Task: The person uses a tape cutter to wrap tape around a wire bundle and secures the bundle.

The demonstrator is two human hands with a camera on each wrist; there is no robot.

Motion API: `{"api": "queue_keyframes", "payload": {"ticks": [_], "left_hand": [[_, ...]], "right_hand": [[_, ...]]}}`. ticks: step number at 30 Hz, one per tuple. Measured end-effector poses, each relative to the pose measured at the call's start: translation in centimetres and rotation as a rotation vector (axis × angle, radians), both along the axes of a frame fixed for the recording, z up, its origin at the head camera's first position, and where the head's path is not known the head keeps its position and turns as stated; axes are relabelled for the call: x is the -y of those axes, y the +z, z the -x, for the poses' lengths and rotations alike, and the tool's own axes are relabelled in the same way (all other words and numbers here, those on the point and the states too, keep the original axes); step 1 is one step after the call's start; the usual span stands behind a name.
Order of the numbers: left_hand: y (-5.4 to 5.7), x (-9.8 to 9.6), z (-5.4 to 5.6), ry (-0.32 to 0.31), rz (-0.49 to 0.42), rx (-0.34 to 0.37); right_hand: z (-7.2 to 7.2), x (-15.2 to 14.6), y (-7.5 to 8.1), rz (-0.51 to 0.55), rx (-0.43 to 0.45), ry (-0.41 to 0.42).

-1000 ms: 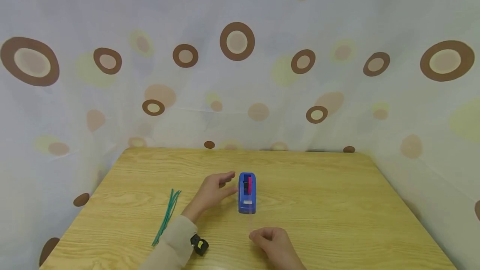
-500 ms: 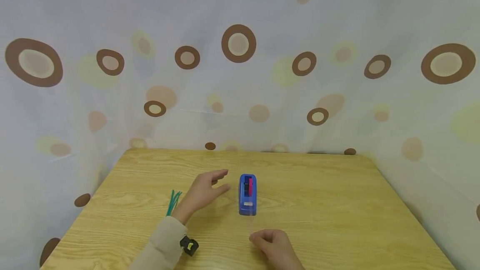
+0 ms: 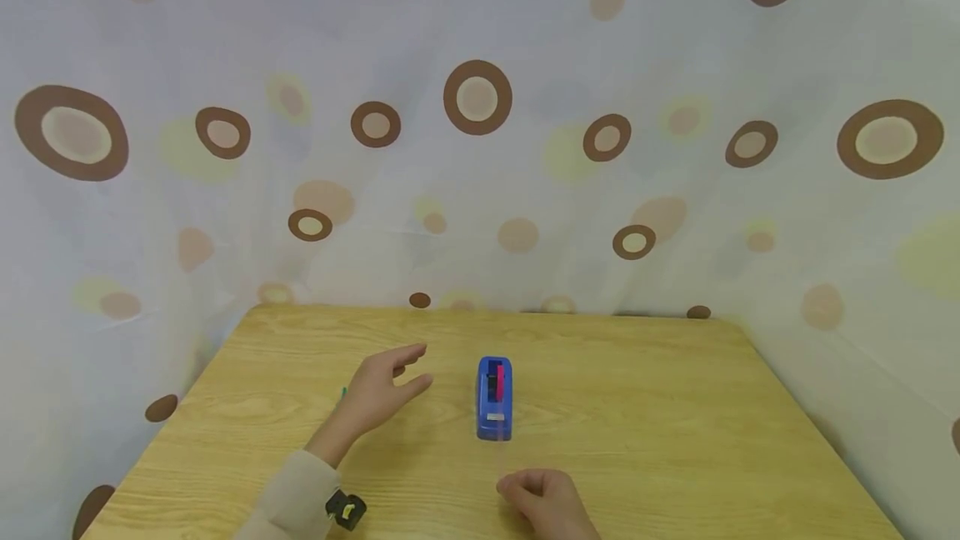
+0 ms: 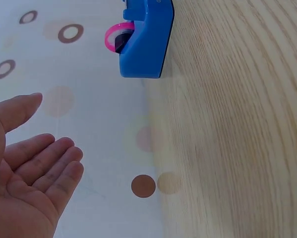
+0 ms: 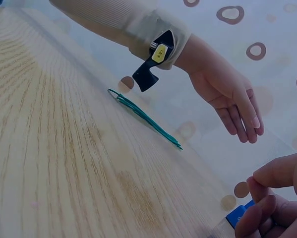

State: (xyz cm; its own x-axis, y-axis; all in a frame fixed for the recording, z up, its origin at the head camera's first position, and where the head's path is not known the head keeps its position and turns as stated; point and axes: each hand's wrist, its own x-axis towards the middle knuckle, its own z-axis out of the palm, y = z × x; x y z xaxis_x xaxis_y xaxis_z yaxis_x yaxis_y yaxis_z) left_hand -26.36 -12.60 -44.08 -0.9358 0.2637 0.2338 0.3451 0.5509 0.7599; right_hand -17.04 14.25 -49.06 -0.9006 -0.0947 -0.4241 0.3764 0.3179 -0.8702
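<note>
A blue tape dispenser [image 3: 483, 407] with a pink-rimmed roll [image 3: 500, 383] stands mid-table in the head view. From its front a faint clear strip of tape [image 3: 501, 455] runs toward the person. My right hand [image 3: 552, 502] pinches that strip between thumb and curled index finger, in front of the dispenser. My left hand [image 3: 378, 390] hovers to the left of the dispenser, fingers extended and thumb apart, touching nothing. In the left wrist view, this hand [image 4: 29, 183] shows a bare palm, with the dispenser [image 4: 148, 54] beyond it.
A bundle of thin green ties or wires [image 5: 146, 118] lies on the wooden table [image 3: 637, 423], left of the dispenser and mostly hidden by the left arm in the head view. A black camera mount [image 3: 346, 509] is on the left wrist. A dotted curtain [image 3: 525, 165] surrounds the table.
My left hand has drawn away from the dispenser toward the left, and its arm now covers most of the green bundle. The right hand keeps pinching the tape in nearly the same place.
</note>
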Motion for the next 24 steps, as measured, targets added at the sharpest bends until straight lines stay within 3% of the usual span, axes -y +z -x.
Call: {"api": "queue_keyframes", "payload": {"ticks": [5,12,24], "left_hand": [[0.1,1.1,-0.7,0.002,0.004,-0.014],[0.1,2.9,-1.8,0.051,-0.002,-0.007],[-0.3,4.8,-2.6,0.107,-0.023,-0.004]], "right_hand": [[-0.1,0.0,0.2,-0.002,0.022,-0.011],[-0.2,0.3,0.2,0.0,-0.003,-0.016],[-0.3,0.4,0.1,0.013,-0.01,-0.018]]}}
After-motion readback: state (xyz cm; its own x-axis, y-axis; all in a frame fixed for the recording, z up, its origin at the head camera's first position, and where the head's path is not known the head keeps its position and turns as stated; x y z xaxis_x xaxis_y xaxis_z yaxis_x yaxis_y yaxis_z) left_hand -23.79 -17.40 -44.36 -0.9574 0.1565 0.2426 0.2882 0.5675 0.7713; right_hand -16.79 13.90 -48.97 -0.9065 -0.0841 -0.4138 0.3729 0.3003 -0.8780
